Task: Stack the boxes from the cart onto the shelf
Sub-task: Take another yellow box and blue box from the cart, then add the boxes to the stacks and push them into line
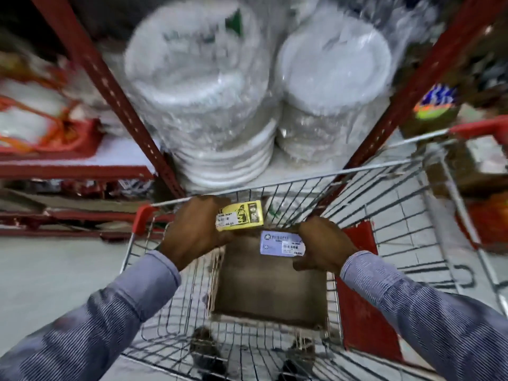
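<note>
My left hand (193,229) grips a small yellow box (239,215) above the wire cart (384,204). Just to its right, my right hand (323,247) holds a pale lilac box (279,242) with a barcode label. Both boxes hover over the cart's basket, close to its far rim. Under them, inside the basket, lies a brown cardboard piece (270,287). The red metal shelf (115,86) rises directly behind the cart. The picture is blurred by motion.
Wrapped stacks of white disposable plates (203,86) (332,72) fill the shelf board ahead. Red shelf uprights (428,78) flank them. A lower red shelf with bagged goods (41,125) is on the left. A red panel (360,292) sits in the cart's right side.
</note>
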A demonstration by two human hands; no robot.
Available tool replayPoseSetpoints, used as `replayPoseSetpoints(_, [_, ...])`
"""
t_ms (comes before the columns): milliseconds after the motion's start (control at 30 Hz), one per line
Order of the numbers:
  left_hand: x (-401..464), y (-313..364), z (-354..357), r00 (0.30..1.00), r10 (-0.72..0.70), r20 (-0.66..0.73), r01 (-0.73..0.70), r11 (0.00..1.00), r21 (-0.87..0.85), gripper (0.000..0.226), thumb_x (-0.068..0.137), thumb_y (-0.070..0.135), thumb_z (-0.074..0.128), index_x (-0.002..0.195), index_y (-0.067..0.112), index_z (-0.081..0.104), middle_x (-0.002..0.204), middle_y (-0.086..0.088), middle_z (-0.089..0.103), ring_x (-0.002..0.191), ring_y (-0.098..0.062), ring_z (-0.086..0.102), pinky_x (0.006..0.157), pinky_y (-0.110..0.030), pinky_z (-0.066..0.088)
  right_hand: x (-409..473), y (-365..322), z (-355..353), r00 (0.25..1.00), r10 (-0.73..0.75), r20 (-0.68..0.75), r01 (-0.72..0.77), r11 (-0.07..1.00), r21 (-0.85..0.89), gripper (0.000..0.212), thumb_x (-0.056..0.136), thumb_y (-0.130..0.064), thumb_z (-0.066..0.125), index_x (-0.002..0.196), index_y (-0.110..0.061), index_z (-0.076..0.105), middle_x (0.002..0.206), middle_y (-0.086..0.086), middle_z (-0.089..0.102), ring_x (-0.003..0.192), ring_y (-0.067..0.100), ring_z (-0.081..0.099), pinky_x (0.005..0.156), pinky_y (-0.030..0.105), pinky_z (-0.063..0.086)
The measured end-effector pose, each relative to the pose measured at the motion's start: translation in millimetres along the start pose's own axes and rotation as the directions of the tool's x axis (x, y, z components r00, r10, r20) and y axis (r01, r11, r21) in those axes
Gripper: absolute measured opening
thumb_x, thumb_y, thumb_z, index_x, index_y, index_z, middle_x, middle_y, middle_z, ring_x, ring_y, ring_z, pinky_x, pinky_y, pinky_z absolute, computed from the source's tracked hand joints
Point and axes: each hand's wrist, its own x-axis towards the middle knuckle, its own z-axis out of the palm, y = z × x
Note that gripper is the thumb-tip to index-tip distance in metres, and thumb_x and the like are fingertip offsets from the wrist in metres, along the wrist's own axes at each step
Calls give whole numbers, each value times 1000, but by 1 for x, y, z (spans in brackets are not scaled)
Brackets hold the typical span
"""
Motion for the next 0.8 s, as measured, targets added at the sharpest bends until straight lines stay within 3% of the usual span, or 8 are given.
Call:
replayPoseSetpoints(100, [-13,15,-67,995,-5,-100,8,1000,29,43,61,39,87,98,24,71,86,0,78,74,-19,73,63,-32,57,-18,-12,-65,990,-35,-140,35,999,2,43,58,-49,78,67,-26,42,67,1,54,64,25,56,56,28,32])
replayPoseSetpoints(233, [-33,36,-154,969,-3,-246,19,998,63,67,57,41,90,118,22,70,106,-2,78,90,-22,74,77,-39,62,-46,-27,-150,946,-71,-317,69,997,-17,42,55,-55,72,67,-21,51,66,2,63,62,25,62,50,33,45])
replayPoseSetpoints(367, [-52,59,-229,937,38,-346,12,990,141,59,51,42,76,107,23,73,91,-3,80,77,-23,74,68,-37,62,-80,-44,-230,888,-111,-446,81,993,-87,41,51,-55,69,71,-22,54,60,-3,50,56,19,49,46,29,32])
replayPoseSetpoints(600, [-76,98,-341,835,113,-538,0,978,207,60,50,42,79,109,28,73,86,6,79,73,-13,72,63,-34,61,-138,-66,-357,712,-196,-674,81,977,-198,38,51,-55,66,67,-24,52,59,-2,52,56,18,47,47,30,30])
replayPoseSetpoints(800, [-78,129,-395,779,180,-601,-27,967,254,69,58,39,86,123,28,67,112,8,75,93,-10,68,79,-23,55,-165,-64,-421,569,-222,-792,46,970,-239,36,52,-53,61,62,-24,43,56,-5,40,54,13,38,49,33,31])
